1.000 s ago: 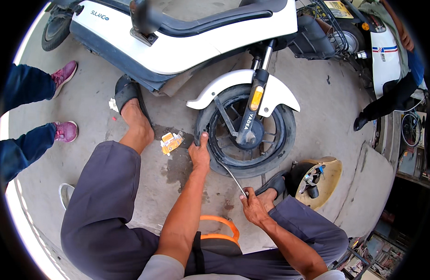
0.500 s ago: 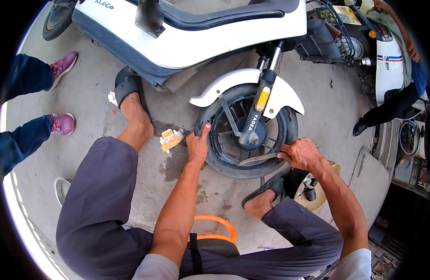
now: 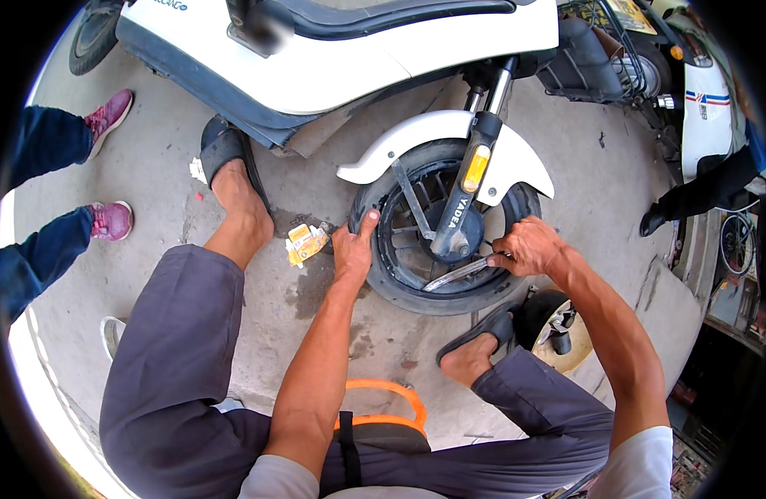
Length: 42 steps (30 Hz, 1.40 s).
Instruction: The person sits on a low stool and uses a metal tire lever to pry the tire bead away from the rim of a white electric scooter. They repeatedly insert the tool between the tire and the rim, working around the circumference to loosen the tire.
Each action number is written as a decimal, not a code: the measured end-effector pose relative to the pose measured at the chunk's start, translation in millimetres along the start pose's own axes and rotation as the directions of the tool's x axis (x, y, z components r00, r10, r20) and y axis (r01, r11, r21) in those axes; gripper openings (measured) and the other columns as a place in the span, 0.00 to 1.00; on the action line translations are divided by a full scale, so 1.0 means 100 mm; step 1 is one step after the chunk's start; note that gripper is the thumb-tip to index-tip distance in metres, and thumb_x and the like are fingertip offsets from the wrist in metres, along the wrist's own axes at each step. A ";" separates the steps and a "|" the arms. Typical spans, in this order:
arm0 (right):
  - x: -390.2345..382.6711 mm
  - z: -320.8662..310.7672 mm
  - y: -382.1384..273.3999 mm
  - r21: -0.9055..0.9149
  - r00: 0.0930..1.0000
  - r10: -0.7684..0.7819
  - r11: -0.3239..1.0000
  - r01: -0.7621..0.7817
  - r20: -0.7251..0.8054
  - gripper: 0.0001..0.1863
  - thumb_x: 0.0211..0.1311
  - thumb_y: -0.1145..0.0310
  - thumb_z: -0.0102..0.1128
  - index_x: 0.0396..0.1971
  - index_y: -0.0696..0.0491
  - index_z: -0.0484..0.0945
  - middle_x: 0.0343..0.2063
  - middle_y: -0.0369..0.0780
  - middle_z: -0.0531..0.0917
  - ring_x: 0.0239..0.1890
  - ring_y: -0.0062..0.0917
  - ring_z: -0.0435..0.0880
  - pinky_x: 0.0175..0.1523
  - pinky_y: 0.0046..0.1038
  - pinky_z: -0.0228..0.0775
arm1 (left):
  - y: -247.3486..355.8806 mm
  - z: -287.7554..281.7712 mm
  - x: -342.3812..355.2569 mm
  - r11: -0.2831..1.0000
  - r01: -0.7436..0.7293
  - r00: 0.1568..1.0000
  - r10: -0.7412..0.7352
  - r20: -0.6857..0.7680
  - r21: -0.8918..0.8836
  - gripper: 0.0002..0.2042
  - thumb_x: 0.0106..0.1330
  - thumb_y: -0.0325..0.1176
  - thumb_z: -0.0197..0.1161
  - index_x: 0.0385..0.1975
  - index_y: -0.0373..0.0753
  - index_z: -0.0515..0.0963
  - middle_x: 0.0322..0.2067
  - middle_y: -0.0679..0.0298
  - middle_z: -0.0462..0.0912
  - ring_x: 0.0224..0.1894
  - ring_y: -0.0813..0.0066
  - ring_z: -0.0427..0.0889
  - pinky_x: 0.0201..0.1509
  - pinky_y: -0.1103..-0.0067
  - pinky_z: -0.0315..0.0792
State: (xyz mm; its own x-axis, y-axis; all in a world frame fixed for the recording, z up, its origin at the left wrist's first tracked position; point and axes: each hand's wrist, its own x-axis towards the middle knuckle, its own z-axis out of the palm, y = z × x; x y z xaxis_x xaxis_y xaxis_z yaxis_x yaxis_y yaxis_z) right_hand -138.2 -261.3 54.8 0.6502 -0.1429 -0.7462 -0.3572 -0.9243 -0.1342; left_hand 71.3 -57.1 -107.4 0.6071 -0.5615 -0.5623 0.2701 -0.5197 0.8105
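The front wheel of a white electric scooter (image 3: 300, 75) stands before me, its black tyre (image 3: 429, 301) partly loose around the dark spoked rim. My left hand (image 3: 352, 249) grips the tyre's left side, thumb up along the sidewall. In my right hand (image 3: 528, 247) is a metal tyre lever (image 3: 458, 273), held by one end at the wheel's right side. Its other end lies at the lower inside edge of the tyre, though how far it is tucked under cannot be seen. Above the wheel are the white mudguard (image 3: 412, 143) and the fork leg (image 3: 470, 187).
A crumpled yellow-and-white packet (image 3: 306, 244) lies left of the wheel. A pale bowl-shaped container (image 3: 576, 353) holding dark parts sits beside my slippered right foot (image 3: 469, 359). Pink shoes (image 3: 110, 125) of another person stand at left. Another scooter (image 3: 706, 116) and a dark-trousered leg are at right.
My right hand has risen with the tyre lever, which now slants more steeply. The wheel and fork appear slightly farther right. My left hand keeps its hold on the tyre.
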 end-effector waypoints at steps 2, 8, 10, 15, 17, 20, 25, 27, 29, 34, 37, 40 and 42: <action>0.04 -0.01 -0.02 0.000 1.000 -0.015 1.000 0.015 -0.012 0.20 0.65 0.49 0.57 0.23 0.48 0.83 0.19 0.43 0.83 0.29 0.40 0.84 0.39 0.38 0.74 | -0.07 -0.01 0.06 0.999 0.011 1.000 -0.011 -0.005 0.039 0.41 0.59 0.68 0.62 0.40 0.22 0.80 0.33 0.42 0.84 0.38 0.51 0.81 0.50 0.63 0.71; 0.05 0.03 -0.01 -0.001 0.998 -0.048 0.999 0.048 -0.043 0.21 0.65 0.48 0.56 0.24 0.49 0.83 0.19 0.43 0.83 0.30 0.40 0.84 0.39 0.39 0.74 | -0.13 0.01 0.11 0.999 0.002 1.000 -0.002 -0.015 0.039 0.41 0.59 0.68 0.63 0.40 0.23 0.80 0.33 0.43 0.84 0.38 0.52 0.81 0.49 0.64 0.72; 0.05 0.05 0.00 -0.005 0.998 -0.047 0.999 0.047 -0.037 0.21 0.65 0.48 0.56 0.24 0.49 0.83 0.19 0.43 0.83 0.30 0.41 0.84 0.39 0.39 0.74 | -0.12 0.02 0.10 1.000 0.002 1.000 -0.002 -0.014 0.030 0.41 0.59 0.68 0.63 0.40 0.23 0.80 0.33 0.43 0.84 0.38 0.52 0.81 0.49 0.64 0.72; 0.08 0.20 0.06 -0.025 0.981 -0.149 0.989 0.148 -0.125 0.20 0.65 0.48 0.57 0.25 0.50 0.82 0.18 0.43 0.82 0.26 0.39 0.84 0.35 0.38 0.72 | -0.02 0.03 0.06 1.000 -0.021 1.000 0.021 -0.014 0.016 0.39 0.61 0.66 0.62 0.40 0.23 0.80 0.33 0.44 0.84 0.37 0.54 0.80 0.50 0.64 0.72; 0.16 0.29 -0.09 -0.023 0.980 -0.147 0.989 0.145 -0.138 0.20 0.65 0.48 0.56 0.26 0.50 0.82 0.18 0.43 0.83 0.27 0.40 0.84 0.36 0.38 0.73 | 0.02 0.00 0.04 1.000 -0.014 1.000 0.014 -0.014 0.020 0.39 0.61 0.66 0.62 0.41 0.23 0.80 0.33 0.44 0.84 0.38 0.55 0.80 0.50 0.65 0.72; 0.19 0.34 -0.19 0.004 0.981 -0.125 0.992 0.126 -0.146 0.21 0.66 0.48 0.55 0.26 0.51 0.82 0.19 0.44 0.83 0.27 0.41 0.84 0.37 0.39 0.74 | 0.02 0.01 0.05 1.000 0.008 1.000 -0.008 0.002 0.027 0.39 0.61 0.66 0.62 0.41 0.24 0.80 0.34 0.46 0.85 0.38 0.57 0.81 0.50 0.65 0.72; 0.24 0.43 -0.18 0.042 0.974 -0.147 0.987 0.156 -0.170 0.23 0.65 0.47 0.56 0.24 0.52 0.81 0.17 0.44 0.82 0.27 0.41 0.85 0.36 0.39 0.74 | 0.01 0.00 0.04 0.999 0.020 1.000 -0.020 -0.007 0.033 0.38 0.62 0.65 0.63 0.41 0.24 0.81 0.34 0.48 0.85 0.39 0.60 0.80 0.50 0.66 0.72; 0.23 0.48 -0.22 0.048 0.970 -0.168 0.983 0.179 -0.174 0.22 0.65 0.46 0.57 0.25 0.51 0.81 0.17 0.44 0.82 0.26 0.41 0.84 0.34 0.39 0.74 | 0.07 0.02 -0.02 0.999 -0.037 0.997 0.037 -0.061 0.002 0.37 0.62 0.65 0.63 0.41 0.24 0.81 0.33 0.49 0.85 0.38 0.60 0.80 0.49 0.66 0.72; 0.25 0.49 -0.26 0.052 0.964 -0.192 0.977 0.205 -0.184 0.22 0.65 0.46 0.57 0.26 0.50 0.82 0.17 0.43 0.81 0.24 0.41 0.83 0.32 0.39 0.73 | 0.07 0.00 0.03 1.000 0.000 1.000 0.001 -0.018 0.015 0.37 0.62 0.65 0.63 0.41 0.24 0.81 0.34 0.48 0.84 0.39 0.60 0.80 0.49 0.66 0.72; 0.17 0.43 -0.34 0.032 0.979 -0.092 0.995 0.099 -0.182 0.21 0.64 0.44 0.57 0.28 0.48 0.84 0.17 0.42 0.82 0.26 0.39 0.85 0.32 0.39 0.73 | -0.04 0.03 0.02 0.999 0.035 0.999 -0.035 0.020 0.003 0.39 0.61 0.66 0.62 0.41 0.24 0.80 0.34 0.48 0.84 0.40 0.57 0.81 0.50 0.65 0.72; 0.13 0.16 -0.44 -0.008 0.993 -0.003 1.000 0.002 -0.114 0.22 0.62 0.47 0.60 0.22 0.50 0.84 0.20 0.42 0.85 0.29 0.37 0.87 0.37 0.38 0.75 | -0.08 0.07 -0.06 0.998 0.034 0.996 -0.030 -0.082 0.051 0.40 0.61 0.68 0.60 0.42 0.24 0.80 0.35 0.46 0.84 0.41 0.53 0.81 0.52 0.64 0.71; 0.07 0.03 -0.60 -0.165 0.994 -0.047 0.986 0.030 -0.099 0.10 0.58 0.60 0.64 0.25 0.49 0.85 0.24 0.40 0.87 0.32 0.33 0.88 0.34 0.34 0.75 | -0.22 0.07 0.00 0.995 0.056 0.989 -0.044 -0.142 0.085 0.41 0.61 0.68 0.60 0.47 0.24 0.79 0.44 0.44 0.82 0.49 0.54 0.77 0.57 0.64 0.67; -0.10 -0.24 -0.76 -0.165 1.000 -0.013 0.986 0.014 0.009 0.07 0.56 0.62 0.64 0.27 0.50 0.85 0.25 0.40 0.87 0.33 0.33 0.89 0.35 0.34 0.76 | -0.09 0.01 -0.05 0.995 0.090 0.996 -0.091 0.008 0.038 0.40 0.62 0.67 0.60 0.47 0.24 0.79 0.44 0.41 0.81 0.50 0.50 0.77 0.58 0.63 0.67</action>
State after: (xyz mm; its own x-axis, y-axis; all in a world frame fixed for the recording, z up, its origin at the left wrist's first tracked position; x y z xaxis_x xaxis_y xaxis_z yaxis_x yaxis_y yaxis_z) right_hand -101.9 -197.7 88.2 0.6489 -0.1281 -0.7500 -0.2329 -0.9719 -0.0355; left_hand 65.1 -49.8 -112.3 0.5741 -0.5173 -0.6347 0.2954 -0.5921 0.7498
